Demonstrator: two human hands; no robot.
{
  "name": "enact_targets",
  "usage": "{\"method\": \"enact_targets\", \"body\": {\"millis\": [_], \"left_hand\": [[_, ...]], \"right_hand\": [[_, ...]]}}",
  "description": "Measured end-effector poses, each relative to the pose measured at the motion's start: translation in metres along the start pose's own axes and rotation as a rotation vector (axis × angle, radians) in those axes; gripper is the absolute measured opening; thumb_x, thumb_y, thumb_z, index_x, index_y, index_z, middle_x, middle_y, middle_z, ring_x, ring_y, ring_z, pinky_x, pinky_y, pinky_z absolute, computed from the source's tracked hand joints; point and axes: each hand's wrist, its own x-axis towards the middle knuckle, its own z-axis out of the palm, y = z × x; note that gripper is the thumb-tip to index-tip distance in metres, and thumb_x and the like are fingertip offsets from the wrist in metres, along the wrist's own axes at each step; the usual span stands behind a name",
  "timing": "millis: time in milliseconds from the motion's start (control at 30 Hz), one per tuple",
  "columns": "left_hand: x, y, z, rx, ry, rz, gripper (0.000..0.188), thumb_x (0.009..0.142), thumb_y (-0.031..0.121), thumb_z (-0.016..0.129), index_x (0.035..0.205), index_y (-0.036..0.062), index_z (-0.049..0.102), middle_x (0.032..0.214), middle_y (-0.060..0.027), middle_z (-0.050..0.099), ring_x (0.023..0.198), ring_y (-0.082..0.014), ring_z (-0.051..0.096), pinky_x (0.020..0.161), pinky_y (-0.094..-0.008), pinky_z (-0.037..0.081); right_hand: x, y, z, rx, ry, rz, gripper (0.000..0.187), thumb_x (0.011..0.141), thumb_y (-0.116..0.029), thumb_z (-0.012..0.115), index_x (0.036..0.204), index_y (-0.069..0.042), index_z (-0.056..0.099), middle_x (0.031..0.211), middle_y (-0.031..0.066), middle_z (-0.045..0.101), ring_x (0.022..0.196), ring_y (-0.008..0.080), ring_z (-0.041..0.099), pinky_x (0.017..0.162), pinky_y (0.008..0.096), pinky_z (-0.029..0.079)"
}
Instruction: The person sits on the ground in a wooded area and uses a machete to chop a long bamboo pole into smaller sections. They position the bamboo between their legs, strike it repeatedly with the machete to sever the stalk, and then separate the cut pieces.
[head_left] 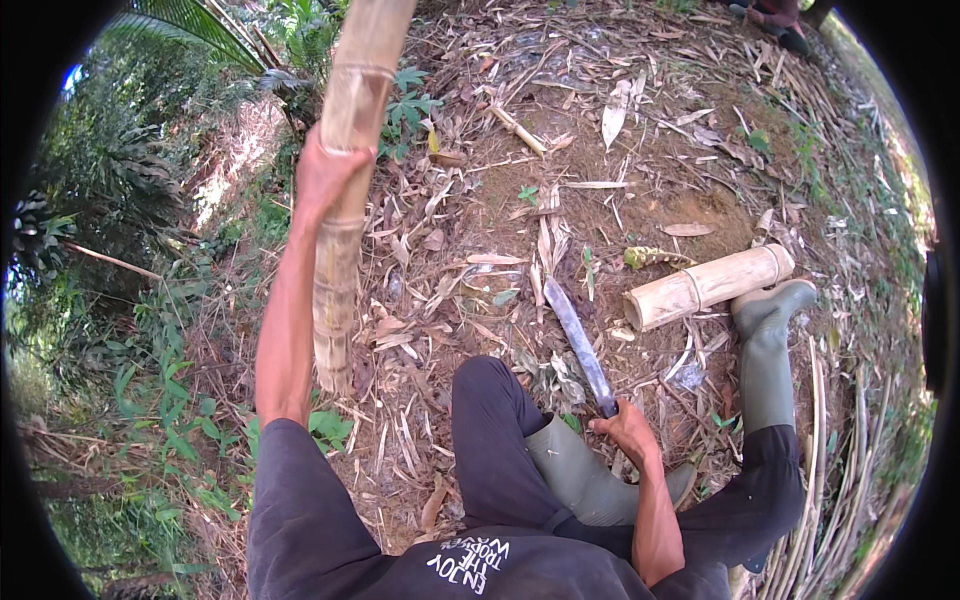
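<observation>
My left hand [335, 172], arm stretched forward, is closed around a thick bamboo pole [345, 230]. The pole stands steeply at my left, its upper end running out of the picture's top edge. Low in front of me, my right hand [628, 428] grips the dark handle of a machete [578, 338]. Its long grey blade points forward and slightly left, over the leaf litter. A short, pale cut length of bamboo [715, 285] lies on the ground to the right, beside my boot.
Dry leaves and bamboo scraps cover the brown soil [690, 215]. My legs are spread in green rubber boots [770, 350]. Long thin stalks [815, 480] lie at the right, and green plants [170, 420] grow at the left. Part of another person [780, 18] shows at the top right.
</observation>
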Motion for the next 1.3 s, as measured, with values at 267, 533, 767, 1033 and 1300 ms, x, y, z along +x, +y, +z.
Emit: {"method": "enact_targets", "body": {"millis": [267,533,767,1033,1300], "left_hand": [[0.027,0.094,-0.114,-0.257,0.747,0.508,0.085,0.072,0.024,0.083,0.13,-0.0092,0.032,0.124,-0.0218,0.05,0.112,-0.0291,0.055,0.099,-0.0372,0.048],[-0.049,0.08,-0.117,-1.127,1.011,0.259,0.083,0.075,0.016,0.079,0.137,0.0033,0.026,0.134,-0.017,0.047,0.115,-0.0308,0.054,0.101,-0.0429,0.051],[-0.117,-0.038,-0.046,-1.492,0.784,-0.383,0.065,0.08,0.035,0.069,0.131,0.0027,0.043,0.126,-0.0168,0.055,0.112,-0.0352,0.057,0.097,-0.0509,0.049],[-0.186,-0.163,0.035,-1.495,0.63,-0.751,0.068,0.081,0.051,0.056,0.135,0.0122,0.045,0.138,-0.0154,0.047,0.125,-0.0383,0.044,0.1,-0.0625,0.033],[-0.206,-0.132,0.019,-1.619,0.55,-0.867,0.068,0.079,0.055,0.053,0.137,0.021,0.044,0.143,-0.0122,0.042,0.131,-0.0384,0.037,0.098,-0.072,0.028]], "right_hand": [[-0.047,-0.043,0.005,0.237,-0.052,0.03,0.032,0.079,-0.02,0.069,0.096,0.003,0.057,0.066,0.0055,0.057,0.055,0.0146,0.053,0.051,0.0306,0.042],[-0.089,-0.037,-0.011,0.678,-0.098,-0.05,0.03,0.082,-0.013,0.06,0.107,0.002,0.055,0.065,0.001,0.05,0.047,0.0102,0.048,0.043,0.0247,0.042],[-0.154,-0.006,-0.059,0.984,0.076,-0.333,0.04,0.083,-0.012,0.057,0.119,0.004,0.052,0.066,0.0015,0.051,0.048,0.0089,0.048,0.044,0.024,0.043],[-0.27,0.026,-0.13,1.117,0.648,-0.594,0.051,0.081,-0.015,0.066,0.121,0.011,0.049,0.063,-0.0003,0.047,0.046,0.0072,0.048,0.04,0.0225,0.044],[-0.399,0.069,-0.126,1.024,1.186,-0.776,0.051,0.087,-0.014,0.059,0.129,0.01,0.043,0.064,-0.0027,0.043,0.047,0.0051,0.044,0.039,0.0189,0.042]]}}
